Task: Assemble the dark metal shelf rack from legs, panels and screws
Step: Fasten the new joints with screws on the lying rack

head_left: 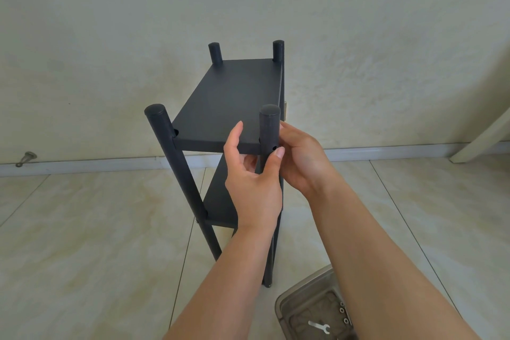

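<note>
On tiled floor (pixel 96 229), upright dark two-panel rack (pixel 229 102), four round legs.

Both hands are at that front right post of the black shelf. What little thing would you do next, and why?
Probably fetch a screw from the metal tray: the near right leg shows an empty hole beside the top panel, which the left hand steadies while the right hand holds the leg.
</note>
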